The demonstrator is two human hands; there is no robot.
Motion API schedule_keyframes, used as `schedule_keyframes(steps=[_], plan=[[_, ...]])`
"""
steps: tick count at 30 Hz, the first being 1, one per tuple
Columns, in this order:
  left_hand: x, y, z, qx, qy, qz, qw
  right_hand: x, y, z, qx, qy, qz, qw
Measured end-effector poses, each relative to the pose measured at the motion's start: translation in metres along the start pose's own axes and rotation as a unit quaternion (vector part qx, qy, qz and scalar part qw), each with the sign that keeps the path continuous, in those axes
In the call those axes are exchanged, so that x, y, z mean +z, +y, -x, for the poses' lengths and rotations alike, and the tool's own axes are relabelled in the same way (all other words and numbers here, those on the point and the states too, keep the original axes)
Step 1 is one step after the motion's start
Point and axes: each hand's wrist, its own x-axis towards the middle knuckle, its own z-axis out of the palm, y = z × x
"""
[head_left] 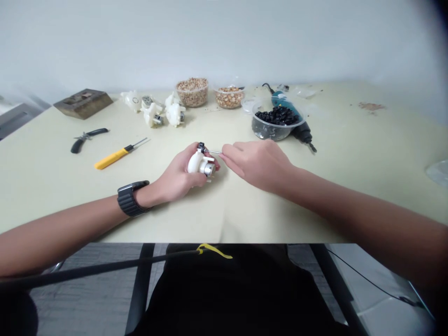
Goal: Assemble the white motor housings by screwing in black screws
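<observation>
Over the middle of the table, my left hand (pixel 182 170) is wrapped round a white plastic housing (pixel 195 163) with a small silver motor (pixel 209 169) on its right side. A small black piece (pixel 200 146) sits on top of the housing. My right hand (pixel 257 161) is closed round a tool with a thin metal shaft (pixel 214 152); its handle is hidden in my fist. The shaft points left, and its tip is at the black piece; whether it touches, I cannot tell.
Behind my left hand lie a yellow-handled screwdriver (pixel 114 158), pliers (pixel 84 139), a dark block (pixel 84 102) and several white motor housings (pixel 153 114). Tubs of tan pieces (pixel 192 93), mixed pieces (pixel 229 98) and black pieces (pixel 276 122) stand farther back, near a teal power drill (pixel 303 128).
</observation>
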Motion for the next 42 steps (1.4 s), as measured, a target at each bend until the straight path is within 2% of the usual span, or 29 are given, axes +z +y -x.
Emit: schedule_keyframes(steps=[3, 6, 8, 11, 12, 13, 14, 16, 18, 20, 22, 23, 26, 28, 29, 30, 32, 34, 36, 37, 39, 41, 42], plan=[[0.000, 0.000, 0.003, 0.003, -0.004, -0.031, 1.000, -0.001, -0.004, -0.001, 0.010, 0.004, -0.086, 0.996], [-0.001, -0.002, 0.004, 0.025, -0.017, -0.064, 0.997, -0.004, -0.003, -0.004, 0.057, -0.025, -0.253, 0.965], [-0.002, -0.003, 0.004, 0.049, -0.021, -0.091, 0.994, -0.004, -0.002, -0.005, 0.114, -0.084, -0.369, 0.919], [-0.002, -0.004, 0.001, 0.069, -0.013, -0.121, 0.990, -0.003, 0.002, -0.006, 0.203, -0.171, -0.499, 0.825], [-0.002, -0.004, -0.001, 0.072, -0.008, -0.123, 0.990, -0.002, 0.003, -0.007, 0.217, -0.185, -0.517, 0.807], [-0.001, -0.004, -0.003, 0.074, -0.001, -0.116, 0.990, -0.002, 0.004, -0.007, 0.217, -0.188, -0.522, 0.803], [0.000, -0.004, -0.005, 0.077, 0.005, -0.102, 0.992, -0.002, 0.006, -0.007, 0.204, -0.178, -0.512, 0.816], [0.002, -0.005, -0.009, 0.077, 0.010, -0.058, 0.995, -0.003, 0.008, -0.008, 0.144, -0.121, -0.449, 0.874], [0.003, -0.006, -0.011, 0.066, 0.003, -0.015, 0.998, -0.002, 0.008, -0.007, 0.077, -0.061, -0.319, 0.942], [0.003, -0.006, -0.011, 0.051, -0.012, -0.006, 0.999, -0.001, 0.005, -0.005, 0.041, -0.041, -0.154, 0.986], [0.002, -0.006, -0.009, 0.048, -0.025, -0.024, 0.998, 0.001, 0.002, -0.002, 0.036, -0.057, -0.040, 0.997], [0.002, -0.005, -0.007, 0.049, -0.030, -0.037, 0.998, 0.001, 0.000, -0.002, 0.038, -0.067, -0.024, 0.997], [0.000, -0.004, -0.004, 0.052, -0.039, -0.076, 0.995, -0.002, -0.002, -0.001, 0.042, -0.092, -0.120, 0.988], [0.000, -0.003, -0.003, 0.053, -0.040, -0.106, 0.992, -0.005, -0.002, -0.002, 0.053, -0.113, -0.239, 0.963], [0.000, -0.002, -0.002, 0.057, -0.040, -0.121, 0.990, -0.007, -0.001, -0.003, 0.070, -0.132, -0.307, 0.940], [0.000, -0.002, -0.001, 0.063, -0.038, -0.134, 0.988, -0.008, 0.000, -0.004, 0.095, -0.162, -0.377, 0.907], [0.001, -0.001, -0.001, 0.078, -0.028, -0.151, 0.985, -0.009, 0.001, -0.005, 0.155, -0.232, -0.506, 0.816], [0.003, 0.000, -0.002, 0.086, -0.009, -0.150, 0.985, -0.009, 0.001, -0.007, 0.199, -0.272, -0.590, 0.733], [0.004, 0.001, -0.005, 0.088, 0.016, -0.128, 0.988, -0.008, 0.002, -0.010, 0.213, -0.271, -0.633, 0.694], [0.004, 0.001, -0.006, 0.089, 0.021, -0.107, 0.990, -0.008, 0.002, -0.011, 0.212, -0.261, -0.642, 0.689], [0.004, 0.000, -0.010, 0.082, 0.022, -0.042, 0.995, -0.009, 0.004, -0.013, 0.209, -0.235, -0.642, 0.699], [0.002, -0.003, -0.012, 0.057, 0.016, 0.033, 0.998, -0.011, 0.007, -0.013, 0.197, -0.199, -0.616, 0.736], [0.002, -0.005, -0.012, 0.042, 0.013, 0.066, 0.997, -0.012, 0.009, -0.011, 0.190, -0.177, -0.588, 0.766]])
